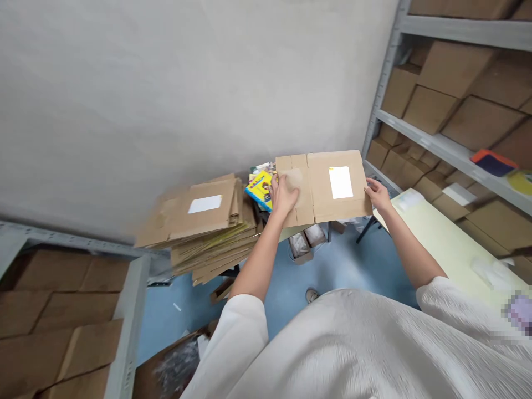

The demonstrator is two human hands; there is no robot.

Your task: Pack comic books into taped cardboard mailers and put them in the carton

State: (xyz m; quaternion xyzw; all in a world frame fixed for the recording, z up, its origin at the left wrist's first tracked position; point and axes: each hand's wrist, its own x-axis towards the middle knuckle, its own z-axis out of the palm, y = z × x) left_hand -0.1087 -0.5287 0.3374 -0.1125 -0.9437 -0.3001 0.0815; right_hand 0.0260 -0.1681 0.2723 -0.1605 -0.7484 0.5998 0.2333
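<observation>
A flattened cardboard box (322, 210) with a white label (341, 182) is held up in front of me. My left hand (284, 198) grips its left end, thumb lying across the cardboard and fingers near the left edge. At the opposite edge my right hand (377, 194) pinches the cardboard between thumb and fingers. Just beyond my left hand lies a yellow and blue printed packet (261, 190), partly covered by that hand. To the left rises a stack of flattened boxes (216, 219), the top one bearing a white label.
Shelves of cardboard boxes stand at right (432, 108) and lower left (78, 310). A pale table (436, 221) is on my right. Small open boxes (305, 244) sit on the blue floor (286, 277). An open carton with clear plastic (177, 360) is near my left side.
</observation>
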